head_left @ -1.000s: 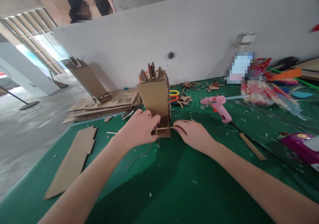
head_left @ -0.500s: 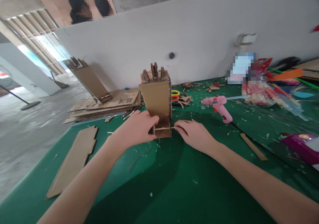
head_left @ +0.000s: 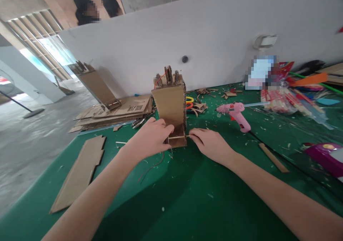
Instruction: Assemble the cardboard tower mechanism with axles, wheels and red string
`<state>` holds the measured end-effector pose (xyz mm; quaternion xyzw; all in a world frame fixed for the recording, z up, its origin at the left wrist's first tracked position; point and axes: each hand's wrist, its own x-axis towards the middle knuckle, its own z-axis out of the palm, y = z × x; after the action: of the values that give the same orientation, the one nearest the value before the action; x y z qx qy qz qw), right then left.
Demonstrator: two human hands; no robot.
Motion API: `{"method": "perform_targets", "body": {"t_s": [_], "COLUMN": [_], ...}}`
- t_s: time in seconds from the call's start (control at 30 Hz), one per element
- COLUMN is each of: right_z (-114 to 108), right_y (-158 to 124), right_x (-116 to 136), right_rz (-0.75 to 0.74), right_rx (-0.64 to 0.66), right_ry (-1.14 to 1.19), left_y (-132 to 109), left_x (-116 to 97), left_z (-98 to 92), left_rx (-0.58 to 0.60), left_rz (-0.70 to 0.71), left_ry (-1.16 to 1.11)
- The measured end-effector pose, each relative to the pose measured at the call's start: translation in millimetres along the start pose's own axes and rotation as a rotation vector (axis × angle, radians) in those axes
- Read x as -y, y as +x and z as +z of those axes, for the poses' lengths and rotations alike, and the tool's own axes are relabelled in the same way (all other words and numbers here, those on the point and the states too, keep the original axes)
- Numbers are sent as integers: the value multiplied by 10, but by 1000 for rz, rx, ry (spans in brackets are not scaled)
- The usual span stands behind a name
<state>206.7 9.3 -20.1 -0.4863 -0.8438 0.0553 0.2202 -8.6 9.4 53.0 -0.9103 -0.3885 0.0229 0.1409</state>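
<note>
A tall cardboard structure [head_left: 170, 103] stands on the green table, with cardboard discs and a red string at its top. Across its open lower front runs a thin wooden stick [head_left: 177, 137], passing through the side walls. My left hand [head_left: 153, 136] grips the structure's lower left side between thumb and fingers. To the right, my right hand [head_left: 205, 141] pinches the stick's end, just outside the right wall. A thin reddish string [head_left: 152, 167] trails over the table below my left hand.
Right of the structure lies a pink glue gun [head_left: 236, 114] with a black cord. Scissors [head_left: 189, 102] and cardboard scraps lie behind. At left are a flat cardboard piece [head_left: 80, 173], stacked cardboard sheets [head_left: 128, 108] and a second cardboard structure [head_left: 98, 87]. A purple object [head_left: 324, 157] sits far right.
The structure and my left hand have shifted slightly to the right. My right hand stays at the stick's end, and less of the stick shows between it and the wall.
</note>
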Motion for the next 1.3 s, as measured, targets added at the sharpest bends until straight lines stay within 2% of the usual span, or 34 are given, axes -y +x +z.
{"method": "perform_targets", "body": {"t_s": [0.37, 0.9, 1.3], "right_z": [13, 48, 45], "right_y": [7, 5, -7], "right_x": [-15, -45, -1], "right_rz": [9, 45, -22], "right_rx": [0, -22, -35], "right_ry": [-48, -17, -53], "left_y": [-8, -11, 130], "left_x": [-12, 10, -194], "left_z": [14, 17, 149], "left_rx": [-2, -32, -124], "left_rz": [7, -28, -39], "left_ry": [23, -135, -153]}}
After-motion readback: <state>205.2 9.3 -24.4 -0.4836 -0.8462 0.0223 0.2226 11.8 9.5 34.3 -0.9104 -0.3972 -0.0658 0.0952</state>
